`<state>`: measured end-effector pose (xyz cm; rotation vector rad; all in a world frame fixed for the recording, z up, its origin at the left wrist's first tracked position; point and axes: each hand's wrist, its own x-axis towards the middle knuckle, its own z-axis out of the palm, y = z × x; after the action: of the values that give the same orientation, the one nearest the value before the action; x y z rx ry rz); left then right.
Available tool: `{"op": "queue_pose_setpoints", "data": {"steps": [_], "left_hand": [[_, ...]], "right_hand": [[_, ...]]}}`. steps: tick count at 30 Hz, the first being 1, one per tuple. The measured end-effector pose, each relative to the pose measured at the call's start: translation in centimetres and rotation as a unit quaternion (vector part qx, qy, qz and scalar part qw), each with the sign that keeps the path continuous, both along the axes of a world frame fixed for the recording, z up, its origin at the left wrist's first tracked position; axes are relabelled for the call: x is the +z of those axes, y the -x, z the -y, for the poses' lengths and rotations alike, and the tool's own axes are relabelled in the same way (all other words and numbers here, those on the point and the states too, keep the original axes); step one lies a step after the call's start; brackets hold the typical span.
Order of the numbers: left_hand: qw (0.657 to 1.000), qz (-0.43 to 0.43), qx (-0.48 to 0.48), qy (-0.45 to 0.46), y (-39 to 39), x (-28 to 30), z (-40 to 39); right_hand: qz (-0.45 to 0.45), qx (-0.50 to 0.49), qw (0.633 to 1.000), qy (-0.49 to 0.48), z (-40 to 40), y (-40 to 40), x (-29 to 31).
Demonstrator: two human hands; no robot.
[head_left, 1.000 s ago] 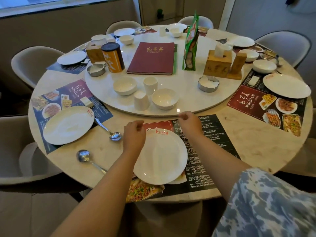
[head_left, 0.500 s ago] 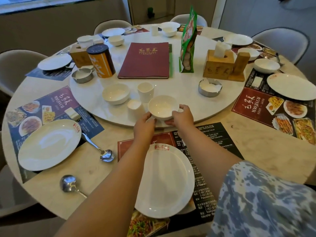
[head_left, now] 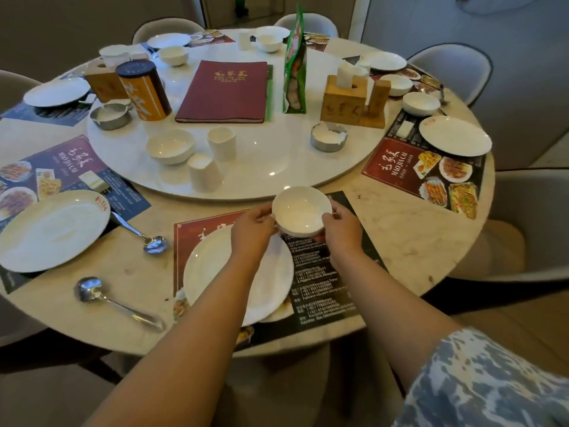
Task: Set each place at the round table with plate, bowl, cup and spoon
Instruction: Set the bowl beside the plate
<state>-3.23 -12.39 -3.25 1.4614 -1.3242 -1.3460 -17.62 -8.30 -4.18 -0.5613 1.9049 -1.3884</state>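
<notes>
Left hand (head_left: pixel 254 229) and right hand (head_left: pixel 341 231) cupped around a small white bowl (head_left: pixel 301 211), one on each side, fingers closed on its wall. Bowl upright, held over the far right edge of a round white plate (head_left: pixel 215 272) and the near rim of the turntable (head_left: pixel 277 167). Plate flat on a red and black placemat (head_left: pixel 320 272) with small white print too fine to read. Bare marble table (head_left: pixel 400 229) to the right, open as far as the next placemat (head_left: pixel 397 164), lettered "MAO JIA CAI". To the left, a steel spoon (head_left: pixel 114 298) on bare marble, a second spoon (head_left: pixel 140 231) just beside another plate (head_left: pixel 52 229). On the turntable, a second bowl (head_left: pixel 169 146), two white cups (head_left: pixel 221 143), and a dark red menu (head_left: pixel 224 90) with gold lettering.
</notes>
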Motion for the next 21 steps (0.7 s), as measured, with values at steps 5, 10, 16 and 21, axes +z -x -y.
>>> {"op": "queue_pose_setpoints", "data": {"steps": [5, 10, 16, 21], "left_hand": [[0.999, 0.012, -0.02, -0.023, 1.1, -0.8, -4.2], [0.998, 0.042, -0.024, -0.036, 1.1, -2.1, -6.6], [0.997, 0.066, -0.007, -0.042, 1.5, -2.5, -7.3], [0.996, 0.07, -0.015, -0.045, 1.6, -2.2, -7.6]], "right_hand": [[-0.01, -0.011, 0.999, -0.033, -4.8, 1.8, -0.5], [-0.023, 0.0, 0.998, -0.052, -7.0, 2.5, -1.4], [-0.027, 0.007, 0.998, -0.048, -8.0, 2.3, -1.8], [-0.064, 0.022, 0.995, -0.078, -8.4, 2.1, -1.9]]}}
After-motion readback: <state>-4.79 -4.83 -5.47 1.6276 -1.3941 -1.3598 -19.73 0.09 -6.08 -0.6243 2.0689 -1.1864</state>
